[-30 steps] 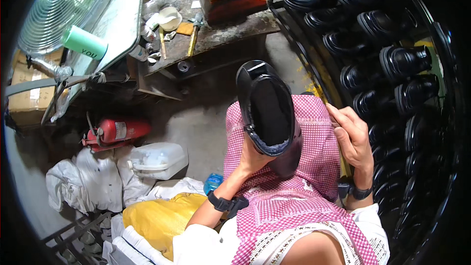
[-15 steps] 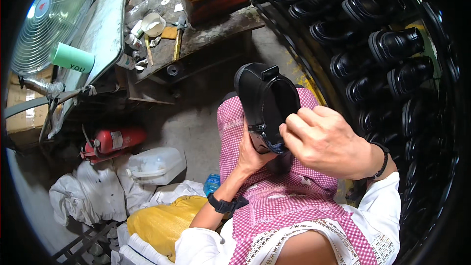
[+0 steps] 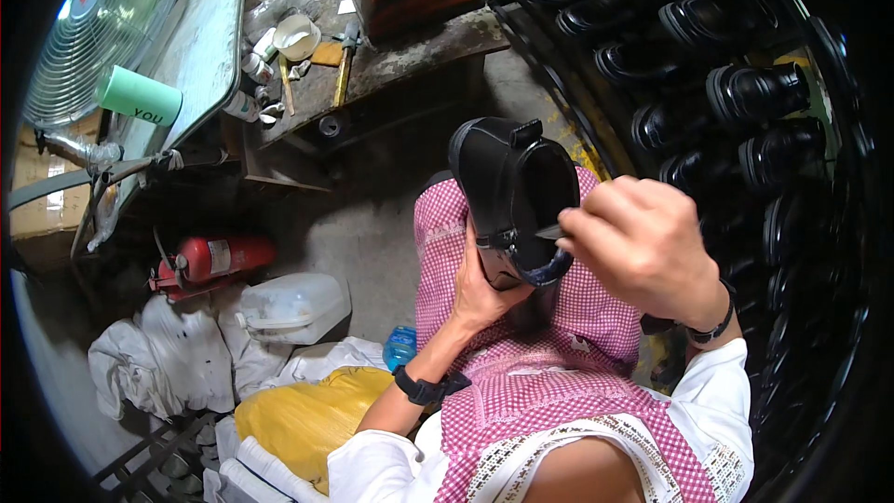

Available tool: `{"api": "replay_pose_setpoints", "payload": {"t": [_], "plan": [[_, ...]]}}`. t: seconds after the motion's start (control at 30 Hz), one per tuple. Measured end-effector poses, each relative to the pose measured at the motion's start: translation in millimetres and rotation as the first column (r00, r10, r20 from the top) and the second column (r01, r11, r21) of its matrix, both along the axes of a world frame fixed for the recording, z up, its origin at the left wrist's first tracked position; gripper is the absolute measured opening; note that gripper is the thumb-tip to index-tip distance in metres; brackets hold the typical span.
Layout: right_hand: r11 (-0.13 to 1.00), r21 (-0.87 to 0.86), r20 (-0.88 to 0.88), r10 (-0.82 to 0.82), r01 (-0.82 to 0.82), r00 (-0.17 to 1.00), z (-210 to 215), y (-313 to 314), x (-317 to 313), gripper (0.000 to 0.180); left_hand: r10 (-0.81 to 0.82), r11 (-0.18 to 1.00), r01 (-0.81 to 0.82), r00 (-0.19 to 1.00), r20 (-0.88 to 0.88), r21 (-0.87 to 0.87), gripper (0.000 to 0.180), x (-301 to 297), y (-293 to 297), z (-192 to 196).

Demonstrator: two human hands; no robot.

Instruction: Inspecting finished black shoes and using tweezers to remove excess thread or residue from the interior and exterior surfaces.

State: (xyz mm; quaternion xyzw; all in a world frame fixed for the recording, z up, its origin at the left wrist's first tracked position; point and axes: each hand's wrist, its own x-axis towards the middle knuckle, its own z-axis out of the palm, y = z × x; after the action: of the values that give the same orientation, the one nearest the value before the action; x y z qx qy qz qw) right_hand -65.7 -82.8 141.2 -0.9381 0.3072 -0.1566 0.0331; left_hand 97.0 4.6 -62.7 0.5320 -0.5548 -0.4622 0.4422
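Note:
A black leather boot (image 3: 486, 172) is held over my lap, its dark opening turned up and a pull loop at one edge. My left hand (image 3: 489, 287) grips it from below, the fingers wrapped round the shaft near a small side strap. At the opening's right edge my right hand (image 3: 643, 240) is closed in a pinch. From its fingertips a thin, greyish, blade-like piece (image 3: 551, 232) points into the boot's opening. The kind of piece cannot be made out, and whether its tip touches the lining is hidden.
A rack of black shoes (image 3: 756, 93) rises at the right. Far left, a cluttered workbench (image 3: 400, 65) holds a hammer (image 3: 345, 65) and a white cup (image 3: 296, 37). Left of me are a fan (image 3: 102, 37), red fire extinguisher (image 3: 219, 259), clear plastic container (image 3: 296, 307) and yellow sack (image 3: 307, 414).
My right hand has moved a little up and right from the boot's edge, so the thin piece in its fingers now shows. The boot and my left hand stay nearly in place.

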Motion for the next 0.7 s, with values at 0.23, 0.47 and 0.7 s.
{"api": "replay_pose_setpoints", "payload": {"t": [0.23,0.47,0.7], "plan": [[0.994,0.087,0.149,-0.080,0.068,0.986,-1,1,-12,0.028,0.060,0.994,-0.071,0.992,0.113,0.089,0.114,-11,-14,28],[0.992,0.009,0.037,-0.124,0.124,0.992,-22,-2,-11,0.025,0.033,0.978,-0.098,0.944,0.329,0.184,0.109,-20,-21,44],[0.986,0.039,-0.020,-0.163,0.164,0.986,-38,-7,-13,0.028,0.014,0.974,-0.106,0.911,0.411,0.202,0.111,-24,-23,44]]}}
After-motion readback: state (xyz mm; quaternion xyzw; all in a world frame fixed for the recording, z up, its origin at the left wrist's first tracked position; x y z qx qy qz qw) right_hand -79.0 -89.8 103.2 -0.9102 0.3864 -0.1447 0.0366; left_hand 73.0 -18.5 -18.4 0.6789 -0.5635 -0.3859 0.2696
